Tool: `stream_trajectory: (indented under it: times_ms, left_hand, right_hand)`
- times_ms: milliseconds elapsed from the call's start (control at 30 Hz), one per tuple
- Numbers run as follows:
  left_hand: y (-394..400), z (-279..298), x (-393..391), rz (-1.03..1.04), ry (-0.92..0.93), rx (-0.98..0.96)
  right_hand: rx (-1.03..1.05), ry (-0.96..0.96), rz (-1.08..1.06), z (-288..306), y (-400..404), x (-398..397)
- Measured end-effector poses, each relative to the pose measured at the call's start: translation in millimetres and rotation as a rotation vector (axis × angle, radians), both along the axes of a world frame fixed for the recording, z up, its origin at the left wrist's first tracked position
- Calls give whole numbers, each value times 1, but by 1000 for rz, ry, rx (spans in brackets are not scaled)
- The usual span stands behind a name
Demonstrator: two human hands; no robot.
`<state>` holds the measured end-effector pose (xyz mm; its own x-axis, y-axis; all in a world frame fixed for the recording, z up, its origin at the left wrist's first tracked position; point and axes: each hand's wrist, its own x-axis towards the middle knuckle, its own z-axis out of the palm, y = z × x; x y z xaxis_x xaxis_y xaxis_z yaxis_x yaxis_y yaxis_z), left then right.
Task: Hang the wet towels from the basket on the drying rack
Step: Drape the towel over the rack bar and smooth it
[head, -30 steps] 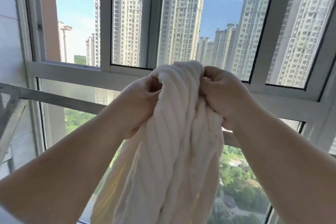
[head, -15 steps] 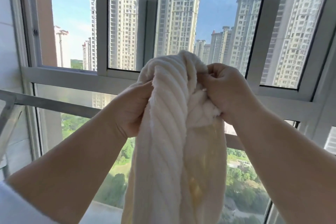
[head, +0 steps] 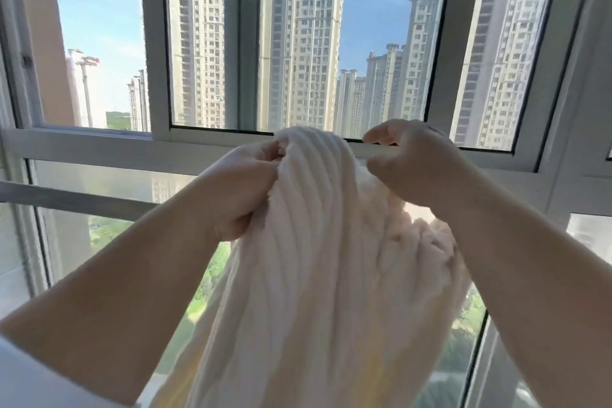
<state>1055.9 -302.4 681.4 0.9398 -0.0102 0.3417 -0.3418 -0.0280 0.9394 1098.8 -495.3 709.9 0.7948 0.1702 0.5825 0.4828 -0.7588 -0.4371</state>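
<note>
A cream ribbed towel [head: 308, 258] hangs bunched in front of me at chest height, its lower part running out of the bottom of the view. My left hand [head: 238, 189] is clenched on the towel's top left edge. My right hand [head: 414, 162] hovers at the top right of the towel with thumb and fingers spread apart and nothing pinched between them. The grey bar of the drying rack [head: 73, 200] runs level behind my left forearm and is hidden behind the towel. The basket is out of view.
A large window with white frames [head: 99, 146] fills the background, close behind the towel. High-rise buildings and green trees show through the glass. A white wall [head: 10, 275] stands at the far left.
My right hand has let go of the towel's top and opened its fingers. The towel's right side has slumped and spread out. My left hand keeps its grip, and the view has shifted slightly.
</note>
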Motion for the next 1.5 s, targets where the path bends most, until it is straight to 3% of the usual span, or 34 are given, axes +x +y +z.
stream_trajectory:
  times_ms: [100,167,333,433,533,600,733,833,933,1000,1167,1300,1433,1500]
  left_hand:
    - [-9,2,2,-16,-6,66]
    - [-1,7,4,38,7,92]
    - [33,18,6,346,-25,340]
    - [57,20,6,710,-120,514]
    - [79,15,6,982,-197,477]
    - [90,10,5,948,-186,449]
    - [98,15,-8,597,-90,220]
    - [117,20,-21,470,-86,106]
    - [136,25,-31,365,-98,107]
    - [145,28,-36,310,-116,176]
    - [160,25,-45,443,-191,490]
    - [180,9,-42,656,-85,654]
    - [194,2,-46,814,-17,699]
    - [204,4,-52,835,-14,671]
  right_hand:
    - [105,95,296,-8,14,-16]
    - [81,184,375,-16,22,-19]
    - [-353,218,221,-21,33,-18]
    - [-517,216,105,-16,39,-22]
    - [-609,206,14,-12,51,-26]
    - [-575,149,55,-11,68,-28]
    - [-275,58,403,0,113,-35]
    - [-134,28,517,16,151,-31]
    - [21,153,630,32,184,-23]
    - [-13,271,695,37,202,-17]
    - [-355,330,655,35,227,3]
    - [-350,288,592,41,233,16]
    - [-485,224,562,44,248,31]
    - [-522,283,619,50,253,36]
